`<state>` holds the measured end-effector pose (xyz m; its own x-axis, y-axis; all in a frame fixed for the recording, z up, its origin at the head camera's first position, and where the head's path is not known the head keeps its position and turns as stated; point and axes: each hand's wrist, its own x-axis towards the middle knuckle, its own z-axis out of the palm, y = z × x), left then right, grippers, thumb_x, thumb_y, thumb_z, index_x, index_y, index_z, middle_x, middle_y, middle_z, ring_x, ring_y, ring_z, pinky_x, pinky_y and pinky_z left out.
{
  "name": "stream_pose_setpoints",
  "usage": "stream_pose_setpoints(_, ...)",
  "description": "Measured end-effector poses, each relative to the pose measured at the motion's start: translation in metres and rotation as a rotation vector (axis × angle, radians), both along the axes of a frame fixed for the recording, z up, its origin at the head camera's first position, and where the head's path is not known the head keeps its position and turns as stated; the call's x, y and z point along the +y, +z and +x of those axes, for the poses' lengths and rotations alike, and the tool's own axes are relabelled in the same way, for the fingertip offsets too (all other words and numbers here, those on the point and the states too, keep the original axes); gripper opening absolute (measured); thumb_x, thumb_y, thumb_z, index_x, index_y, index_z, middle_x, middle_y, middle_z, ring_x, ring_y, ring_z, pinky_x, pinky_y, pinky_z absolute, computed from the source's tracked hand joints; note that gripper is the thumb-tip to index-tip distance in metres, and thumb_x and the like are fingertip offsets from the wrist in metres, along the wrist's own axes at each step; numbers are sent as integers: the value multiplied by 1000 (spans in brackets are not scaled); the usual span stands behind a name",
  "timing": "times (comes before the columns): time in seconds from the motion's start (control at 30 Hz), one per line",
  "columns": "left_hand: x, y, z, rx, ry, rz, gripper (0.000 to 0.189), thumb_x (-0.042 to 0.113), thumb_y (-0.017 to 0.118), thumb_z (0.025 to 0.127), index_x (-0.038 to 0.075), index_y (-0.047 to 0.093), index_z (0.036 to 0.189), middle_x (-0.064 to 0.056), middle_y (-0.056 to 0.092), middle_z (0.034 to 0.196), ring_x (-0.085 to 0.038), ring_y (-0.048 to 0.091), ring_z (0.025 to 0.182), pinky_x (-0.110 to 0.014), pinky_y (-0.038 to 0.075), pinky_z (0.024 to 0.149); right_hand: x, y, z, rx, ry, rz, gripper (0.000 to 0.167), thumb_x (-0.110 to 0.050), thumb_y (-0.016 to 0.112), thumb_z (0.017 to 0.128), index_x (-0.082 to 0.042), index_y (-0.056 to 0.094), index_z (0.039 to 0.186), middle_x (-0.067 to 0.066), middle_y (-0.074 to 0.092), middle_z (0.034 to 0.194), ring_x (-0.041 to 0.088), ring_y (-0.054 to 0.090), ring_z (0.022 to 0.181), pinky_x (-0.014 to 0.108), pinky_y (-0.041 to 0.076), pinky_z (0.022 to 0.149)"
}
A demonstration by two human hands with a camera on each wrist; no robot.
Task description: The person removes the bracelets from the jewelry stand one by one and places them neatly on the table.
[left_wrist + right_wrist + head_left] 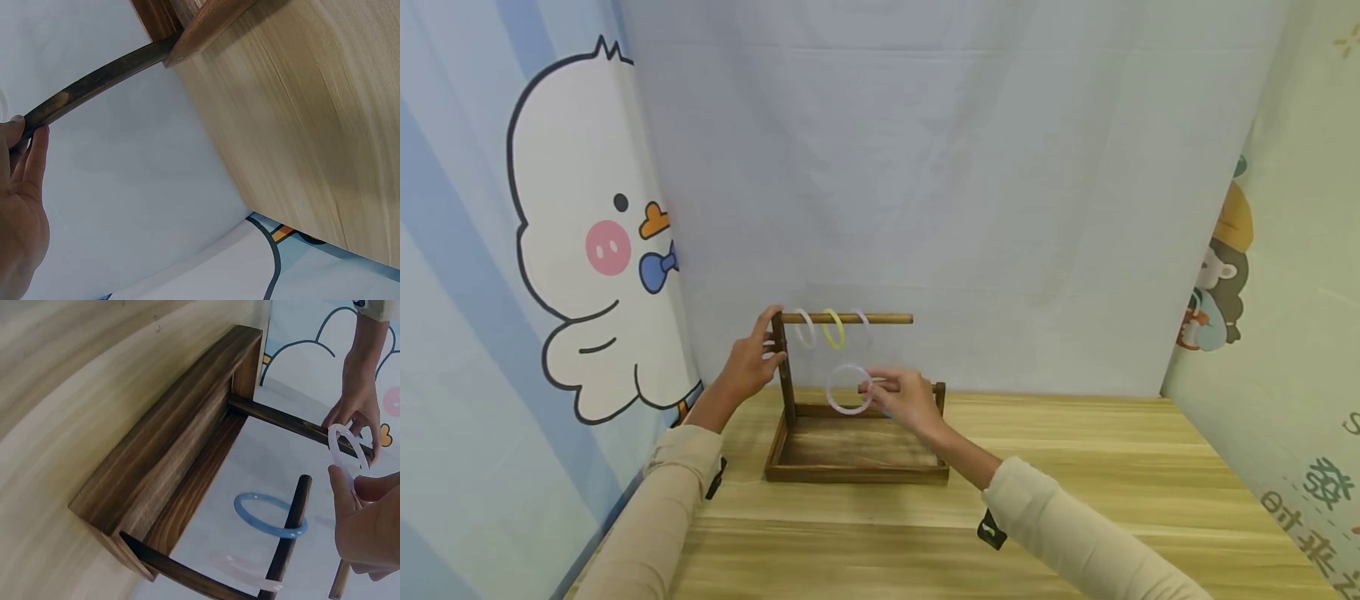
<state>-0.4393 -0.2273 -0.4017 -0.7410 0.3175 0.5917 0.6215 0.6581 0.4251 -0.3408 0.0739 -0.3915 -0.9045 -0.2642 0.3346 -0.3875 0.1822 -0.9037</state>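
A dark wooden jewelry stand (857, 474) has a tray base, a tall left post and a top bar. My left hand (749, 364) grips the post (94, 84) near its top, thumb and fingers on opposite sides. My right hand (912, 402) pinches a pale lilac bangle (830, 390) by its right side, in front of the stand below the top bar. A white bangle (810, 345), a yellow bangle (838, 346) and a pale lilac one (864, 317) hang from that bar. In the right wrist view, a blue bangle (251, 519) and a pinkish bangle (240, 570) hang on the lower bar.
The stand rests on a light wood-grain table (1075, 483), close to its back edge. Behind hangs a plain pale curtain (970, 183). Printed cloths with a cartoon duck (572, 150) on the left and a cartoon figure (1213, 283) on the right flank the table.
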Motion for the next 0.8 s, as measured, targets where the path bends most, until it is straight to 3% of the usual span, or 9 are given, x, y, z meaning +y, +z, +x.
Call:
stream_pose_setpoints(0.1, -1, -2, -1, 13, 0, 3, 82, -13, 69, 93, 9, 25, 159, -38, 66, 121, -49, 70, 106, -56, 62, 89, -5, -6, 4, -36, 33, -22, 33, 6, 61, 102, 15, 61, 133, 31, 72, 114, 41, 74, 103, 38, 64, 89)
stream_pose_setpoints(0.27, -3, -5, -1, 14, 0, 6, 83, -13, 70, 93, 10, 25, 159, -38, 66, 120, -50, 70, 104, -58, 62, 88, -14, -15, 7, -98, 40, -72, 31, 6, 60, 102, 13, 62, 133, 30, 72, 112, 40, 74, 103, 29, 64, 86)
stream_pose_setpoints(0.4, -3, -5, 1, -6, 5, 9, 84, -11, 70, 94, 11, 24, 160, -38, 65, 122, -51, 70, 105, -59, 61, 89, -20, -20, 9, -112, 52, -92, 31, 7, 59, 102, 14, 62, 132, 30, 73, 110, 45, 72, 104, 29, 64, 85)
stream_pose_setpoints(0.6, -3, -3, 1, -37, 11, 13, 84, -9, 70, 95, 14, 24, 161, -37, 65, 124, -50, 70, 108, -56, 62, 91, -29, -28, 11, -113, 90, -73, 31, 7, 60, 102, 13, 62, 132, 30, 73, 111, 48, 70, 108, 34, 64, 87)
stream_pose_setpoints(0.8, -1, -2, -2, -20, 6, 21, 83, -9, 70, 94, 12, 25, 160, -37, 65, 122, -50, 70, 107, -58, 62, 89, -36, -39, 17, -142, 121, -39, 32, 3, 60, 103, 13, 62, 133, 28, 73, 115, 42, 72, 108, 35, 64, 88)
